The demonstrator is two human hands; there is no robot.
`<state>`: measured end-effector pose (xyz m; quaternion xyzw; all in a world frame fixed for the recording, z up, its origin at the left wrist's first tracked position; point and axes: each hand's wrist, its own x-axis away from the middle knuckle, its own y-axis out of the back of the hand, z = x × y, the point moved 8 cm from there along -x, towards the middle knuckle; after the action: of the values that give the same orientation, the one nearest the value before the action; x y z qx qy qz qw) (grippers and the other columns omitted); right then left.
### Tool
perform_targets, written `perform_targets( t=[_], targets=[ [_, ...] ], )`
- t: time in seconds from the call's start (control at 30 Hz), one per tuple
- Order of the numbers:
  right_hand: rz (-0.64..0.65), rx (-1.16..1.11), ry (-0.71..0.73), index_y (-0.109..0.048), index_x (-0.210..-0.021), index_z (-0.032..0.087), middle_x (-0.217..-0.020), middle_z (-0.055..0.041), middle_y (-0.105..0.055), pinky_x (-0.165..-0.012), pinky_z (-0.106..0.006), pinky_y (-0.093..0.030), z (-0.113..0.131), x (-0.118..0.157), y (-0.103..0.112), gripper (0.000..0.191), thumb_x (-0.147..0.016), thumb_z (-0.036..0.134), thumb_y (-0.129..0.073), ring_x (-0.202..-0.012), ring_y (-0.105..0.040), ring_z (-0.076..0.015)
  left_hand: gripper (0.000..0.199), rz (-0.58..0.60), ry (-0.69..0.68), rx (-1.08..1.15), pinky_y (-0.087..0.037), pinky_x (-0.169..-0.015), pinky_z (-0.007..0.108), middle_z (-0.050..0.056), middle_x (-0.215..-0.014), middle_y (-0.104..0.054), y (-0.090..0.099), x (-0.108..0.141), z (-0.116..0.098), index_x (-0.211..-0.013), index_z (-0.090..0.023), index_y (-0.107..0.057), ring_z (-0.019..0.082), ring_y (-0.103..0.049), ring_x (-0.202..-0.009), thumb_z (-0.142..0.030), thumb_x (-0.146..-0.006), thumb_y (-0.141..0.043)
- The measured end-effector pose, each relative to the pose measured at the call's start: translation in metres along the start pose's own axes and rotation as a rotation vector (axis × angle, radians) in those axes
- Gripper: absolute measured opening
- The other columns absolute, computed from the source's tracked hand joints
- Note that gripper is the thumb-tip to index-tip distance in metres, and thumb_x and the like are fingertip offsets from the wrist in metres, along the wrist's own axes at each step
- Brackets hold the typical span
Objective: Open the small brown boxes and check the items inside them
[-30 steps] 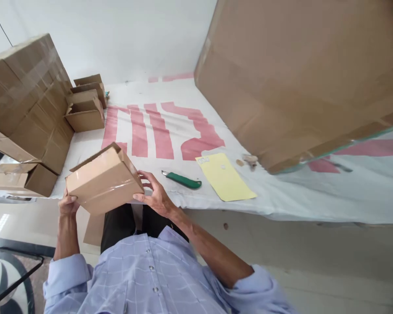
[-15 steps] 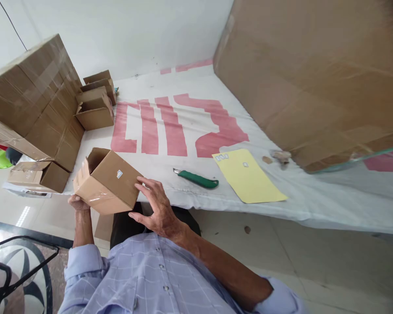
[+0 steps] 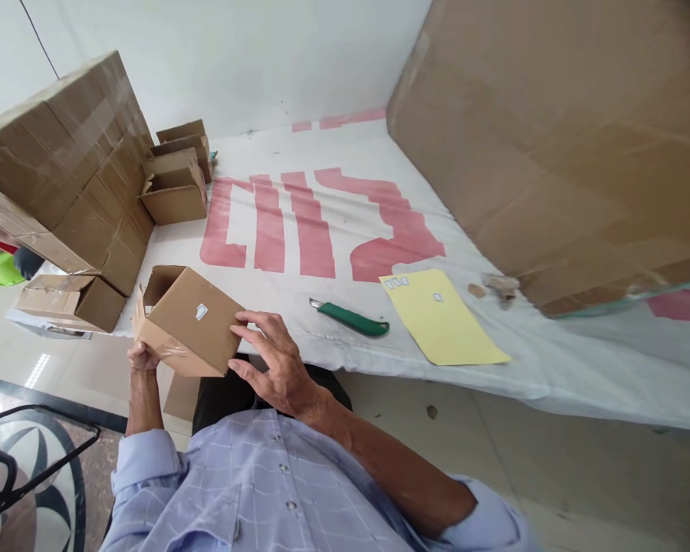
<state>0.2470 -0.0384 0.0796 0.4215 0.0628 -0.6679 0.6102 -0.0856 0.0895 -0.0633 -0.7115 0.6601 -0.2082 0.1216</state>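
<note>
A small brown carton [image 3: 192, 322] with a white sticker on its upper face is tilted over the table's front edge, its open end toward the upper left. My left hand [image 3: 142, 357] grips its lower left corner. The fingers of my right hand [image 3: 270, 356] are spread, their tips touching the carton's right end. On the white cloth to the right lies a green utility knife [image 3: 353, 318], blade end to the left. Beyond it is a yellow sheet [image 3: 445, 318] with small stickers at its top.
Large taped cartons [image 3: 86, 176] stack up at the left, with open small boxes [image 3: 175, 195] beside them and another box [image 3: 72, 299] below. A big carton [image 3: 563, 153] fills the right. A black metal frame [image 3: 51, 479] stands at lower left.
The carton has turned slightly in my hands, its open end showing more. My right hand stays at its right end. The whole view has shifted a little.
</note>
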Motion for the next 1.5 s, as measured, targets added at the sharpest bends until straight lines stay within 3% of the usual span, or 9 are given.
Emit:
perform_targets(
  t=[0.2,0.37,0.5,0.67,0.83,1.03,1.23,1.37,1.5],
  targets=[
    [-0.040,-0.063,-0.014,-0.074,-0.131,0.026,-0.113,-0.0108,-0.069,-0.096,-0.048,-0.062,0.008,-0.022,0.006,0.028,-0.107,0.027,-0.059,-0.106,-0.066,-0.0275,0.079,-0.024,-0.094,-0.001,-0.062,-0.105,0.055,0.010,-0.121,-0.082,-0.008,0.011,-0.006,-0.101,-0.025,-0.078,0.045,-0.067,-0.132,-0.045,-0.029,-0.102],
    [-0.068,-0.082,-0.027,-0.075,-0.126,0.024,-0.110,-0.0101,-0.068,-0.092,-0.046,-0.062,0.011,-0.027,0.005,0.024,-0.104,0.024,-0.063,-0.101,-0.066,-0.0262,0.090,-0.019,-0.104,-0.002,-0.059,-0.112,0.053,0.010,-0.137,-0.078,-0.015,0.018,-0.009,-0.110,-0.026,-0.078,0.045,-0.059,-0.145,-0.041,-0.024,-0.102],
    [-0.089,-0.075,-0.037,-0.074,-0.121,0.023,-0.108,-0.0096,-0.068,-0.090,-0.044,-0.061,0.011,-0.027,0.009,0.019,-0.104,0.022,-0.065,-0.100,-0.066,-0.0253,0.091,-0.021,-0.098,-0.040,-0.060,-0.108,0.053,0.012,-0.136,-0.079,-0.015,0.024,-0.010,-0.112,-0.025,-0.078,0.046,-0.065,-0.137,-0.035,-0.025,-0.101],
    [-0.108,-0.102,-0.074,-0.074,-0.118,0.023,-0.108,-0.0091,-0.069,-0.090,-0.040,-0.061,0.005,-0.027,0.015,0.017,-0.103,0.021,-0.065,-0.101,-0.068,-0.0239,0.098,-0.045,-0.077,-0.070,-0.064,-0.096,0.052,0.012,-0.127,-0.082,-0.014,0.029,-0.010,-0.124,-0.025,-0.077,0.042,-0.077,-0.112,-0.027,-0.028,-0.098],
    [-0.111,-0.127,-0.170,-0.074,-0.114,0.024,-0.108,-0.0082,-0.070,-0.092,-0.040,-0.062,-0.008,-0.022,0.020,0.014,-0.102,0.023,-0.066,-0.100,-0.070,-0.0227,0.107,-0.027,-0.087,-0.090,-0.066,-0.096,0.047,0.011,-0.128,-0.082,-0.027,0.034,-0.014,-0.132,-0.026,-0.075,0.041,-0.078,-0.114,-0.027,-0.028,-0.099],
    [-0.139,-0.199,-0.252,-0.074,-0.107,0.023,-0.108,-0.0078,-0.071,-0.091,-0.038,-0.062,-0.032,-0.017,0.026,0.012,-0.100,0.026,-0.066,-0.096,-0.071,-0.0208,0.109,0.066,-0.144,-0.270,-0.064,-0.096,0.046,0.015,-0.127,-0.080,-0.057,0.038,-0.026,-0.132,-0.022,-0.072,0.038,-0.077,-0.110,-0.049,-0.032,-0.106],
    [-0.098,-0.386,-0.523,-0.074,-0.113,0.024,-0.115,-0.0084,-0.075,-0.095,-0.040,-0.062,-0.110,-0.001,0.032,0.027,-0.095,0.042,-0.066,-0.108,-0.073,-0.0245,0.080,0.326,-0.421,-0.783,-0.049,-0.123,0.054,0.018,-0.153,-0.061,-0.127,0.045,-0.047,-0.120,-0.019,-0.074,0.044,-0.049,-0.153,-0.061,-0.058,-0.101],
    [0.023,-0.555,-0.612,-0.068,-0.136,0.027,-0.141,-0.0099,-0.072,-0.116,-0.049,-0.054,-0.147,0.011,0.042,0.050,-0.091,0.051,-0.070,-0.133,-0.067,-0.0290,0.073,0.512,-0.496,-1.009,-0.040,-0.131,0.059,0.020,-0.159,-0.052,-0.165,0.051,-0.044,-0.126,-0.019,-0.072,0.044,-0.034,-0.164,-0.062,-0.071,-0.095],
    [0.210,-0.623,-0.589,-0.048,-0.163,0.039,-0.178,-0.0077,-0.039,-0.128,-0.055,-0.041,-0.158,0.015,0.046,0.097,-0.077,0.059,-0.089,-0.165,-0.036,-0.0334,0.075,0.590,-0.463,-1.033,-0.038,-0.130,0.062,0.022,-0.166,-0.046,-0.171,0.053,-0.043,-0.129,-0.020,-0.072,0.046,-0.032,-0.164,-0.067,-0.074,-0.091]
  ],
)
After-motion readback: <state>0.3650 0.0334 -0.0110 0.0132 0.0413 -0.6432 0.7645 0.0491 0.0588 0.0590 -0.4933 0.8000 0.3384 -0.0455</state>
